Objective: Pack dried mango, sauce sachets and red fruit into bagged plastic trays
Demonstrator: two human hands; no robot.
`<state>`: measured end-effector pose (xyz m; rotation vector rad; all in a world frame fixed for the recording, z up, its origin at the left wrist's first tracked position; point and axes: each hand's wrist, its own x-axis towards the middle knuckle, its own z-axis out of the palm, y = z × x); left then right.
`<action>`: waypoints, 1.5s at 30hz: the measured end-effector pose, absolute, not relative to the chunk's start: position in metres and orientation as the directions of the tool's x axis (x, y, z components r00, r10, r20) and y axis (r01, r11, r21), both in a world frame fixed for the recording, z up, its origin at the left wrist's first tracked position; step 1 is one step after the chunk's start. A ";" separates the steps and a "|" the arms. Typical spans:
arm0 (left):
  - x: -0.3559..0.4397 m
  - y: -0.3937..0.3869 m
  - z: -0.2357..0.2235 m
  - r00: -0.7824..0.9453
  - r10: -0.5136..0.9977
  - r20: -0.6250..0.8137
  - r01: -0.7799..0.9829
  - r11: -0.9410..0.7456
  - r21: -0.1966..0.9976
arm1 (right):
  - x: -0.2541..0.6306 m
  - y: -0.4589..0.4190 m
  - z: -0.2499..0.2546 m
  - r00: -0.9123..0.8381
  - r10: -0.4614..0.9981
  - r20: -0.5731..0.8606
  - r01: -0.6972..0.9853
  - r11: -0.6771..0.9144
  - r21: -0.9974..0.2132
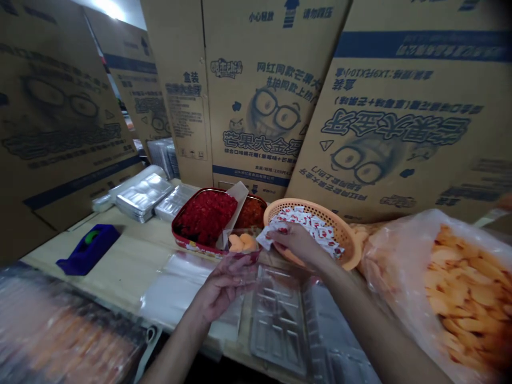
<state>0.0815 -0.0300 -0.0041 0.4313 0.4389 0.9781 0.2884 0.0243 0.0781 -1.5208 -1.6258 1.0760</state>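
Observation:
My left hand (224,285) is closed round a small clear plastic tray (243,244) that holds a few orange slices, lifted just in front of the red tin. My right hand (294,240) pinches a small white-and-red sachet (267,234) at the rim of the orange basket (347,230), which is full of the same sachets. The sachet sits right beside the clear tray.
A red tin (188,241) holds red flakes and a paper divider. Empty clear trays (278,314) lie on the wooden table. A big bag of orange slices (460,282) is at right, a blue tape dispenser (90,248) at left, stacked trays (142,194) behind, cardboard boxes (256,90) all around.

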 end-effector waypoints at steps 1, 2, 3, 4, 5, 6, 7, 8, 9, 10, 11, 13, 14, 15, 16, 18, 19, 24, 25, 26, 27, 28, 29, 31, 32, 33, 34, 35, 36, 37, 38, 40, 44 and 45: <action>0.083 -0.031 -0.003 0.482 0.863 -0.149 -0.694 0.480 0.537 | 0.271 0.018 0.078 -0.129 0.986 -0.101 0.411 -0.039 -0.911; 0.084 -0.032 -0.002 0.475 0.868 -0.142 -0.694 0.470 0.545 | 0.256 0.014 0.075 -0.139 0.982 -0.131 0.400 -0.065 -0.914; 0.085 -0.034 -0.001 0.466 0.874 -0.139 -0.694 0.458 0.556 | 0.242 0.010 0.070 -0.139 0.977 -0.162 0.414 -0.092 -0.906; 0.086 -0.035 -0.001 0.456 0.879 -0.138 -0.693 0.448 0.565 | 0.232 0.007 0.064 -0.135 0.972 -0.193 0.444 -0.115 -0.889; 0.086 -0.036 -0.001 0.444 0.885 -0.137 -0.695 0.437 0.571 | 0.223 0.004 0.058 -0.130 0.967 -0.217 0.482 -0.129 -0.867; 0.085 -0.037 -0.001 0.430 0.893 -0.136 -0.700 0.425 0.574 | 0.218 0.002 0.053 -0.128 0.966 -0.226 0.525 -0.128 -0.842; 0.084 -0.037 -0.002 0.413 0.901 -0.134 -0.709 0.410 0.573 | 0.215 0.000 0.050 -0.130 0.967 -0.219 0.569 -0.108 -0.816; 0.083 -0.038 -0.003 0.400 0.907 -0.130 -0.719 0.398 0.570 | 0.214 -0.002 0.049 -0.136 0.973 -0.189 0.608 -0.068 -0.791; 0.081 -0.038 -0.003 0.394 0.911 -0.125 -0.724 0.391 0.568 | 0.215 -0.004 0.050 -0.147 0.979 -0.142 0.646 -0.014 -0.763; 0.079 -0.038 -0.003 0.394 0.911 -0.119 -0.727 0.388 0.567 | 0.217 -0.006 0.053 -0.157 0.984 -0.088 0.686 0.044 -0.727; 0.076 -0.039 -0.003 0.398 0.910 -0.113 -0.727 0.388 0.566 | 0.220 -0.008 0.058 -0.166 0.985 -0.041 0.732 0.095 -0.675; 0.071 -0.039 -0.001 0.412 0.905 -0.106 -0.724 0.395 0.566 | 0.226 -0.012 0.068 -0.203 0.979 0.024 0.824 0.185 -0.535; 0.069 -0.040 0.000 0.415 0.904 -0.104 -0.722 0.396 0.567 | 0.228 -0.013 0.073 -0.234 0.971 0.041 0.863 0.227 -0.451; 0.067 -0.040 0.001 0.415 0.904 -0.102 -0.723 0.396 0.567 | 0.229 -0.015 0.077 -0.269 0.962 0.047 0.892 0.267 -0.365; 0.064 -0.041 0.002 0.415 0.904 -0.102 -0.723 0.396 0.566 | 0.229 -0.016 0.080 -0.306 0.951 0.048 0.908 0.307 -0.285; 0.061 -0.042 0.004 0.410 0.906 -0.100 -0.724 0.391 0.569 | 0.226 -0.019 0.082 -0.352 0.936 0.032 0.921 0.352 -0.164; 0.059 -0.042 0.004 0.408 0.907 -0.099 -0.723 0.388 0.571 | 0.224 -0.021 0.083 -0.360 0.933 0.020 0.924 0.360 -0.127; 0.048 -0.044 0.005 0.389 0.913 -0.124 -0.721 0.385 0.575 | 0.218 -0.027 0.083 -0.391 0.920 0.013 0.907 0.388 -0.163; 0.045 -0.044 0.006 0.377 0.916 -0.135 -0.723 0.382 0.575 | 0.219 -0.025 0.081 -0.382 0.924 0.026 0.906 0.379 -0.188; 0.040 -0.044 0.006 0.363 0.920 -0.146 -0.725 0.377 0.576 | 0.220 -0.021 0.079 -0.358 0.933 0.047 0.909 0.359 -0.213; 0.034 -0.044 0.007 0.350 0.924 -0.156 -0.724 0.372 0.581 | 0.221 -0.015 0.075 -0.320 0.945 0.072 0.914 0.328 -0.239; 0.028 -0.044 0.008 0.338 0.927 -0.164 -0.721 0.367 0.588 | 0.222 -0.007 0.070 -0.273 0.957 0.095 0.919 0.289 -0.268; 0.021 -0.044 0.010 0.326 0.930 -0.172 -0.717 0.362 0.596 | 0.223 0.003 0.064 -0.227 0.968 0.109 0.920 0.249 -0.301; 0.005 -0.043 0.012 0.285 0.940 -0.186 -0.720 0.338 0.606 | 0.225 0.026 0.051 -0.169 0.981 0.093 0.903 0.192 -0.384; -0.002 -0.043 0.013 0.255 0.947 -0.195 -0.727 0.320 0.607 | 0.225 0.037 0.045 -0.159 0.984 0.074 0.884 0.175 -0.434; -0.008 -0.042 0.014 0.224 0.953 -0.203 -0.735 0.302 0.607 | 0.223 0.047 0.040 -0.156 0.986 0.055 0.862 0.162 -0.481; -0.013 -0.041 0.015 0.195 0.958 -0.209 -0.743 0.284 0.607 | 0.220 0.054 0.037 -0.149 0.987 0.054 0.837 0.155 -0.525; -0.016 -0.041 0.016 0.172 0.962 -0.213 -0.749 0.268 0.606 | 0.215 0.059 0.035 -0.142 0.987 0.079 0.808 0.162 -0.566; -0.018 -0.040 0.016 0.157 0.964 -0.215 -0.753 0.258 0.605 | 0.209 0.061 0.036 -0.145 0.982 0.122 0.776 0.189 -0.601; -0.019 -0.039 0.017 0.150 0.965 -0.216 -0.756 0.253 0.604 | 0.201 0.059 0.038 -0.164 0.972 0.170 0.745 0.235 -0.624; -0.019 -0.037 0.016 0.148 0.966 -0.214 -0.759 0.250 0.601 | 0.192 0.056 0.041 -0.202 0.955 0.215 0.717 0.294 -0.632; -0.016 -0.035 0.014 0.151 0.968 -0.201 -0.763 0.243 0.599 | 0.174 0.044 0.048 -0.298 0.920 0.253 0.690 0.391 -0.609; -0.010 -0.032 0.009 0.183 0.970 -0.159 -0.755 0.243 0.609 | 0.152 0.026 0.051 -0.333 0.929 0.161 0.803 0.369 -0.467; -0.010 -0.032 0.007 0.198 0.968 -0.154 -0.750 0.251 0.612 | 0.150 0.026 0.049 -0.326 0.935 0.141 0.814 0.354 -0.460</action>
